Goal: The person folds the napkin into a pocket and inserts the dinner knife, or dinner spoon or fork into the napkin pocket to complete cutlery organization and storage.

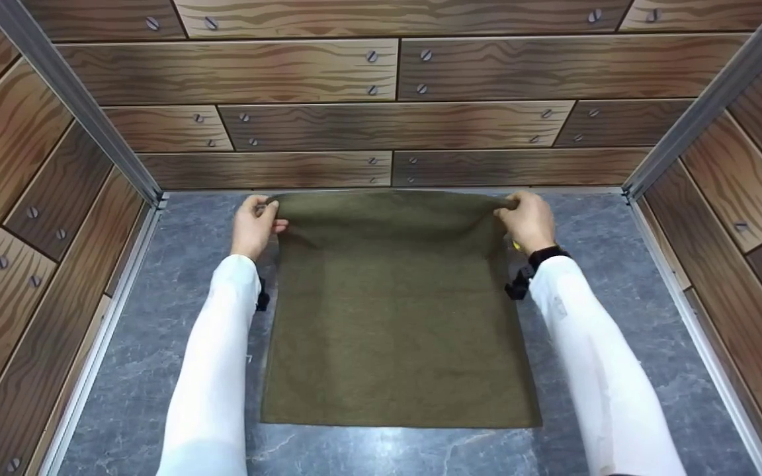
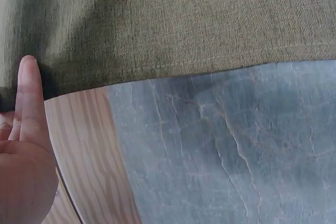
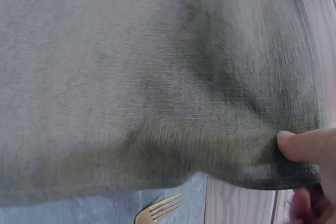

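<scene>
Between both hands (image 1: 253, 228) (image 1: 530, 219), olive cloth (image 1: 394, 317), pinched at far corners (image 1: 286, 202) (image 1: 497, 202)

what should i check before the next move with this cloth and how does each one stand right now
1. Left hand pinching the cloth's far left corner: ok
2. Right hand pinching the far right corner: ok
3. Near edge lying flat on the table: ok
4. Cloth smooth all over: not ok, it ripples near both hands
5. Fork clear of the cloth: cannot tell, it shows close to the edge, partly out of frame
</scene>
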A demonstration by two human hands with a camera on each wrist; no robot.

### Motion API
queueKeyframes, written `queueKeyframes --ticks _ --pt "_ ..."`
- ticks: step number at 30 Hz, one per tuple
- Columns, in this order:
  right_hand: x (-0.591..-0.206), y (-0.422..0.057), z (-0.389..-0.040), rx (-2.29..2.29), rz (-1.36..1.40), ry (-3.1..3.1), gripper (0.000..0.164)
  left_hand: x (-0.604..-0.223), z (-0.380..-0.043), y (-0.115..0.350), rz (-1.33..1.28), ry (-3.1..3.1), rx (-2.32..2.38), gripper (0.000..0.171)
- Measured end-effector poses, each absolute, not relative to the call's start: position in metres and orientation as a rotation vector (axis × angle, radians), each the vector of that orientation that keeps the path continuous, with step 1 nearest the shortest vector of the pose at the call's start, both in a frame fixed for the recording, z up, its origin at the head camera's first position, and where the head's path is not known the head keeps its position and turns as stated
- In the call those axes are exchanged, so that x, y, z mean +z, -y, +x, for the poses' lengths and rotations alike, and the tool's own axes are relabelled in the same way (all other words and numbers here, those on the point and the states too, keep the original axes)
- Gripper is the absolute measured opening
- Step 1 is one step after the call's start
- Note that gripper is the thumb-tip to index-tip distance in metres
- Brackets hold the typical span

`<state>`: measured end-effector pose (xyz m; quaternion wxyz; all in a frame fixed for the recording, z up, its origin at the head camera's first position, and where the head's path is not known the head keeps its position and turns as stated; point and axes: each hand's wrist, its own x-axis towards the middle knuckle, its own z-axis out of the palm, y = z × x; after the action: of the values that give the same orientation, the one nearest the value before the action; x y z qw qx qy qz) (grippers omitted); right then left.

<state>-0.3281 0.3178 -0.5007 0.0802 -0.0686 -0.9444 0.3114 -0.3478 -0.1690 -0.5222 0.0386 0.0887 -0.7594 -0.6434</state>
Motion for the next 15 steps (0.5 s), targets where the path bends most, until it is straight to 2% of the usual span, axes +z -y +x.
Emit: queueKeyframes --ticks 8,15 --pt "-0.5021 -0.3187 -0.3277 1.544 -0.354 2.651 0.037 -0.5177 -0.3507 0.1697 0.310 2.320 -1.940 0.028" --pt "-0.5049 -0.3144 -0.3305 1.415 -0.290 2.662 0.032 -0.5158 -0.3532 0.1676 0.353 2.344 -1.910 0.025"
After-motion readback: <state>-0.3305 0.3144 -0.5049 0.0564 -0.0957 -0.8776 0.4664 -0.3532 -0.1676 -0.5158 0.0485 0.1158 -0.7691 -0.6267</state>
